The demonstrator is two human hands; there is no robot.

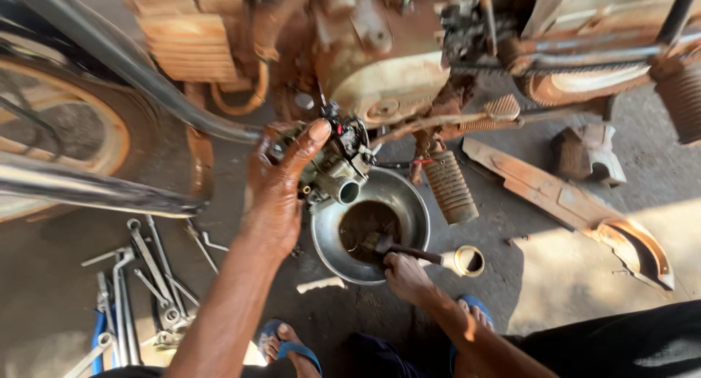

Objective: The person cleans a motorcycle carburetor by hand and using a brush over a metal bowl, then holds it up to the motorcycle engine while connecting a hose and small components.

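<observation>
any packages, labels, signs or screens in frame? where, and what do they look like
None that I can make out.
Nearest candidate: a small round tin or lid on the ground right of the metal bowl, yellowish rim, no label discernible.
Left hand holds the carburetor; right hand holds a brush in the bowl.

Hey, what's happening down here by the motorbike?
A person crouches beside a dusty, rust-coloured motorbike. Their left hand grips a small grey metal carburettor just above a round steel bowl of dark liquid on the ground. Their right hand holds a dark-handled brush with its head dipped in that liquid. Silver spanners lie scattered on the concrete to the left.
</observation>
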